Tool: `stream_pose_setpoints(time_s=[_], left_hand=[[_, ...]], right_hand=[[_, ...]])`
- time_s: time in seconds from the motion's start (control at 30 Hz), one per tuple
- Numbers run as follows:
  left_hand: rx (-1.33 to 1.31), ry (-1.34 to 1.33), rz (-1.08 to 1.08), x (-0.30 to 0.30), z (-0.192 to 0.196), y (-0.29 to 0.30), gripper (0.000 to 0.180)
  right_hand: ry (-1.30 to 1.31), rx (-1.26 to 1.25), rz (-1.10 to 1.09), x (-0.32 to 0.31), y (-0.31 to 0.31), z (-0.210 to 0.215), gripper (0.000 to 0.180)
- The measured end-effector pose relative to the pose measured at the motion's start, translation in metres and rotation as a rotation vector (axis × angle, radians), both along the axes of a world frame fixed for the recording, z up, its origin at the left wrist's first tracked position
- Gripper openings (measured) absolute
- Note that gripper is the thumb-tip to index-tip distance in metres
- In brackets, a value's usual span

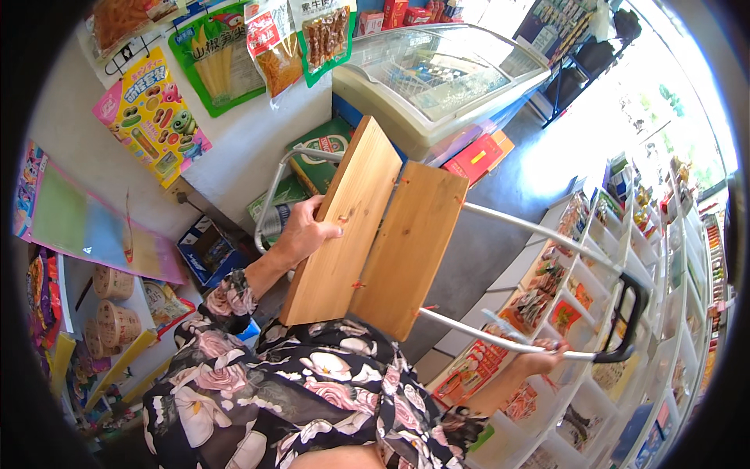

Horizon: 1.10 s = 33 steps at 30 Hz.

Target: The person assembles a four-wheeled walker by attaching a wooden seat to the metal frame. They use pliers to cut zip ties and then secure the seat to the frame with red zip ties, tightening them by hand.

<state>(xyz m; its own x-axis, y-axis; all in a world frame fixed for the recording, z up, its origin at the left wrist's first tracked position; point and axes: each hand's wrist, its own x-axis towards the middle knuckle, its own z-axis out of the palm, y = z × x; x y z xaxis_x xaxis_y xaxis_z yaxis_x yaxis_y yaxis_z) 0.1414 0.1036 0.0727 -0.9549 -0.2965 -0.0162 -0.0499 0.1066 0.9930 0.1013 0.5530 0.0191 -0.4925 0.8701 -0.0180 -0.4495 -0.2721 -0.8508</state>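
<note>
Across my lap leans a pale metal tube frame [539, 228] with a black handle bar [623, 318] at its right end. Two brown wooden boards are fitted to it, a left board [341, 234] and a right board [414, 242], meeting at an angle with small red ties at the joint. My left hand [303, 232] is closed round the left board's outer edge, thumb on its face. By the lower tube, close to the black handle, my right hand [544, 358] has its fingers curled round the tube; they are partly hidden.
A glass-topped chest freezer [441, 78] stands ahead, with green boxes [316, 156] and a red box [475, 159] beside it. Shelves of packaged snacks [578, 313] line the right. At left are a low shelf with tubs [117, 322] and hanging snack packets [219, 59].
</note>
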Motion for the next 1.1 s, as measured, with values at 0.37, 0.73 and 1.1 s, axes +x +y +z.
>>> stream_pose_setpoints(time_s=[0.37, 0.73, 1.1], left_hand=[[-0.372, 0.08, 0.021, 0.007, 0.016, 0.002, 0.063], [-0.672, 0.113, -0.005, -0.005, 0.036, 0.0, 0.063], [-0.959, 0.136, -0.088, 0.01, 0.021, 0.002, 0.076]], right_hand=[[-0.551, -0.214, 0.013, 0.034, -0.036, -0.18, 0.017], [-1.114, -0.363, 0.923, 0.08, -0.072, -0.268, 0.039], [-0.498, 0.177, 1.426, 0.028, -0.167, -0.091, 0.043]])
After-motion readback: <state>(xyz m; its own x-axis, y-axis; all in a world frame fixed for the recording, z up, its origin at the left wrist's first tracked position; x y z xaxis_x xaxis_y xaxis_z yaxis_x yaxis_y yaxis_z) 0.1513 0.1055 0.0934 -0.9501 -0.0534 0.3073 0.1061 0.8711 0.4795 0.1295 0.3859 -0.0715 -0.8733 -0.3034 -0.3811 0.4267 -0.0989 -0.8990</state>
